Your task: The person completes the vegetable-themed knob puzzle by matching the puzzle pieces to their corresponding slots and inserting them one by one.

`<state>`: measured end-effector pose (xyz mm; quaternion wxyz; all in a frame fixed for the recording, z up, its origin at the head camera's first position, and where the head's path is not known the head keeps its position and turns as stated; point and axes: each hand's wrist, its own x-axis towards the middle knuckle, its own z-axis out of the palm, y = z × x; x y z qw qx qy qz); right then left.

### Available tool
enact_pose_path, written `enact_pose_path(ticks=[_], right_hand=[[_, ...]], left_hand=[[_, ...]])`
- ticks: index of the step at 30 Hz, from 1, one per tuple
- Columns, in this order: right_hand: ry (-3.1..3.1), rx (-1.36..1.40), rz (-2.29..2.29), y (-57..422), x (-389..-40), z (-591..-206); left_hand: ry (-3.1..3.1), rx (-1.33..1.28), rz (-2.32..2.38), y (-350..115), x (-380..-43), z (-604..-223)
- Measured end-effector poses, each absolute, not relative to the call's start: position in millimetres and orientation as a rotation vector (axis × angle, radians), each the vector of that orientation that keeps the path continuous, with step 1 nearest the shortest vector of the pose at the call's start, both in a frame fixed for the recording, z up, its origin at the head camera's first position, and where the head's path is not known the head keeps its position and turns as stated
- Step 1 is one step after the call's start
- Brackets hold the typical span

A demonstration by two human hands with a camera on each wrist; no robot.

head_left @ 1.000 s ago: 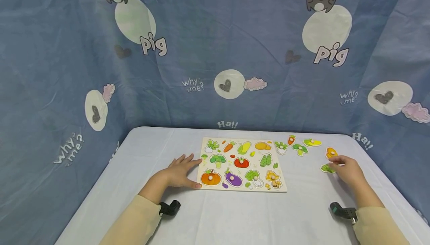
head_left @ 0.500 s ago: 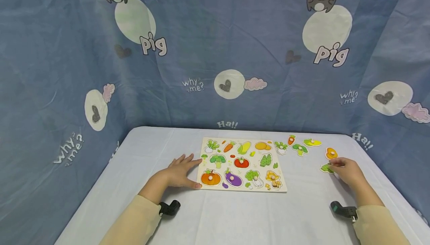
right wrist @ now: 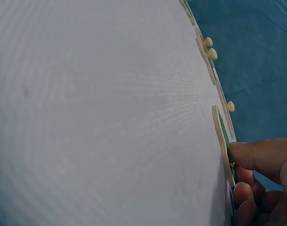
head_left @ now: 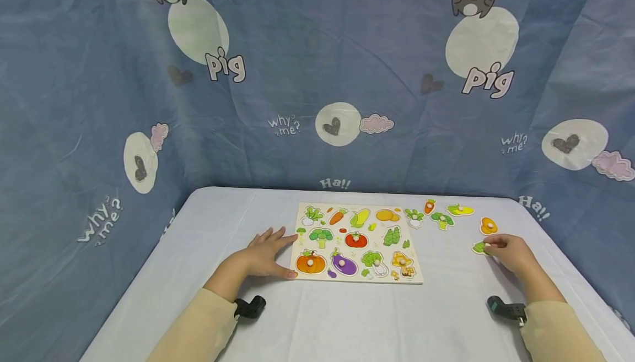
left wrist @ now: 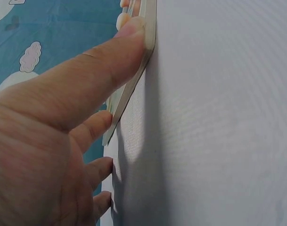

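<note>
1. R hand [head_left: 511,252]: thumb + fingers pinching green pc. [head_left: 479,248].
2. Green pc.: at R hand's fingertips, on their L side; pt. hidden, long axis can't tell. R hand nearer by far.
3. Orange pc. [head_left: 488,226]: just beyond green pc.; broccoli pc. [head_left: 442,220] farther off, to L.
4. Puzzle board [head_left: 375,243]: flat on tabletop [head_left: 372,318], well L of green pc.; long axis L–R.
5. L hand [head_left: 263,260]: fingers spread, nothing gripped; thumb touching board's L edge.
</note>
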<state>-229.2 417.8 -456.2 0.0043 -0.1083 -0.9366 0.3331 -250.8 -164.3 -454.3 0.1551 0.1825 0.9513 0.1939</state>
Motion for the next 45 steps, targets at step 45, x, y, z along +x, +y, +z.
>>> enact_pose_path(ticks=[45], right_hand=[[-2.974, -0.031, 1.023, 379, -223, -429]], left_hand=[[2.726, 0.522, 0.563, -164, -250, -453]])
